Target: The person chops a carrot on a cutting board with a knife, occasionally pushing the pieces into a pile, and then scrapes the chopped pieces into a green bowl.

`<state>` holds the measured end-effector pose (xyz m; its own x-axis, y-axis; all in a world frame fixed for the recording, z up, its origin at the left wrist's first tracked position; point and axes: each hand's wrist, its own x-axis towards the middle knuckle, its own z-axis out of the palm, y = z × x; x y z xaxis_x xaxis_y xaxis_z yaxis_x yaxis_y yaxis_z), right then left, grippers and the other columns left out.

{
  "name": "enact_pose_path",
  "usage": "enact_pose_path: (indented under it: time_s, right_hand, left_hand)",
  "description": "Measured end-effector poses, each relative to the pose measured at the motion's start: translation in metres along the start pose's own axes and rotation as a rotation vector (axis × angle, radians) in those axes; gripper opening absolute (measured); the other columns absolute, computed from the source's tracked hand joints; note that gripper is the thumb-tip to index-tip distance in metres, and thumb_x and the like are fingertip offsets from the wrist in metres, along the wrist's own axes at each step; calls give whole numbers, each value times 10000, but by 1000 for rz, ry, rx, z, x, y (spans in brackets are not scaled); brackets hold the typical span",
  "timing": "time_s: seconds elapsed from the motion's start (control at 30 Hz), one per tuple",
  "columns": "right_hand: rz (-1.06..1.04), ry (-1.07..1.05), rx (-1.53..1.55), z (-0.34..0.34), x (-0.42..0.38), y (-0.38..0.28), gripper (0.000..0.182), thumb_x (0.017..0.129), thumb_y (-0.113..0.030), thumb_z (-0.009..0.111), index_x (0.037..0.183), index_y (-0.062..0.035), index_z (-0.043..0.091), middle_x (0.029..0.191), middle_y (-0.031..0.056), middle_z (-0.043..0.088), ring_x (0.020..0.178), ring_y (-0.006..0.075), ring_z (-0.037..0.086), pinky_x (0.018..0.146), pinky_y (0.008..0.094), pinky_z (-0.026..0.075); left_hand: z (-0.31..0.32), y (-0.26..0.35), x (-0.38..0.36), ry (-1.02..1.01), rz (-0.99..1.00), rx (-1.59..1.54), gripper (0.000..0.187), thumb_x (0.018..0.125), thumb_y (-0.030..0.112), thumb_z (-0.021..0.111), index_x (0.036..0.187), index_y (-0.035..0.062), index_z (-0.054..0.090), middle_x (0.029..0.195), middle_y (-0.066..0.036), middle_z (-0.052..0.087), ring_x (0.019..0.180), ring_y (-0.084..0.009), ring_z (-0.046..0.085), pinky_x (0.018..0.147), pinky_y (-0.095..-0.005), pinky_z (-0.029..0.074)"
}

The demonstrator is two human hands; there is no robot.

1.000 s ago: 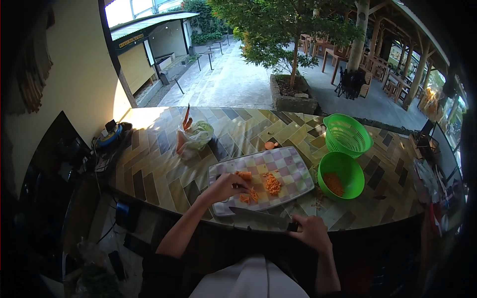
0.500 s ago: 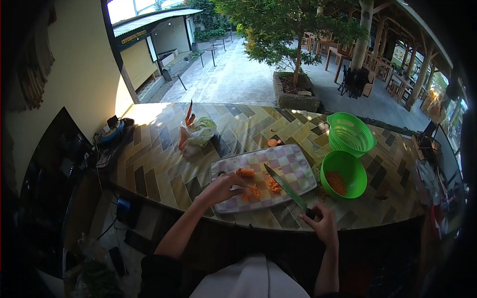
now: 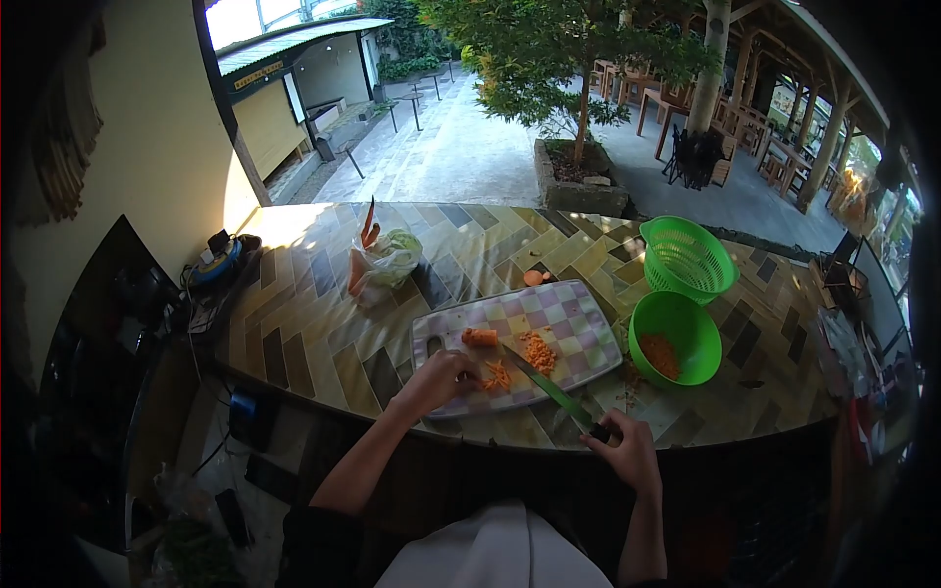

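Observation:
A checkered cutting board (image 3: 583, 309) lies on the table in front of me. My left hand (image 3: 441, 380) is over its left part, fingers curled together at the left end of a small bunch of carrot strips (image 3: 498, 374). My right hand (image 3: 627, 449) grips the dark handle of a kitchen knife (image 3: 559, 394) beyond the board's front right edge. The blade slants up and left across the board, its tip between the strips and a pile of diced carrot (image 3: 537, 353). A short carrot chunk (image 3: 479, 337) rests just behind the strips.
Right of the board stands a green bowl (image 3: 708, 338) with chopped carrot (image 3: 661, 355) inside, touching a green colander (image 3: 686, 257) behind it. Carrot ends (image 3: 532, 277) lie past the board's back edge. A plastic bag (image 3: 394, 260) with a carrot (image 3: 370, 225) sits at the back left.
The knife has come down and left, its tip now nearer the carrot strips. My left hand has shifted slightly left and down, its fingers drawn closer together.

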<state>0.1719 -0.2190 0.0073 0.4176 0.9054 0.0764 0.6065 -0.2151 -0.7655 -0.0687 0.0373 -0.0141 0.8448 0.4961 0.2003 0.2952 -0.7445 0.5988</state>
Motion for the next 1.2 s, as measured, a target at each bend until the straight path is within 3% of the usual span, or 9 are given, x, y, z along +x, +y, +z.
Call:
enact_pose_path:
  time_s: [0.03,0.13,0.53,0.63,0.73,0.83,0.93,1.03,1.2]
  right_hand:
    - [1,-14,-7,1,-1,-1,397,754,-289,840,854,2,588,631,137,587,561,242,556,567,360,432]
    - [14,-42,-28,6,-5,-2,395,759,-257,833,854,19,568,631,108,559,574,153,462,570,317,405]
    - [31,-48,-10,10,-7,-9,395,777,-272,822,865,18,568,612,110,553,564,148,450,553,319,385]
    - [104,-102,-50,6,-7,-12,416,782,-349,809,902,2,620,683,186,622,644,331,626,619,393,478]
    - [14,-53,-28,13,-9,-3,406,770,-289,828,877,19,586,646,136,596,581,177,522,580,332,428]
    - [15,-80,-35,17,-11,-5,411,788,-309,814,887,26,597,665,150,615,597,196,561,598,342,452]
    - [67,-158,-5,23,-15,-13,417,856,-365,734,909,32,620,707,212,622,666,366,624,625,413,470]
    - [182,-249,32,33,-18,-14,367,902,-319,695,905,42,626,614,140,600,621,209,629,605,349,468]
    - [90,-221,-138,28,-24,-27,382,924,-324,645,913,58,639,664,217,619,695,368,654,649,425,479]
  left_hand:
    - [4,0,-2,24,-23,8,126,784,111,735,868,18,741,860,-153,690,837,-327,667,758,-402,520]
    - [10,1,-5,60,-81,35,153,774,140,749,864,16,742,844,-166,686,819,-331,667,756,-402,522]
    - [19,22,-2,124,-176,-21,239,773,184,795,931,11,745,843,-186,693,802,-306,693,734,-379,535]
    - [22,13,-1,130,-156,-111,240,770,177,792,932,7,742,842,-191,703,794,-311,704,714,-379,538]
    - [19,13,0,127,-102,-46,214,765,138,779,924,0,737,854,-197,708,807,-311,710,713,-377,541]
    - [23,7,-1,126,-122,-20,209,756,108,770,927,-7,734,847,-196,705,803,-316,707,715,-371,541]
    - [22,10,-6,176,-110,-2,233,743,89,772,950,-11,736,832,-191,703,796,-303,708,717,-360,545]
    - [13,17,-13,200,-183,-46,253,741,69,773,978,-13,738,832,-177,711,779,-266,717,718,-332,554]
    - [14,18,-17,206,-302,-173,247,734,-11,762,975,-50,726,894,-200,723,801,-255,730,734,-321,568]
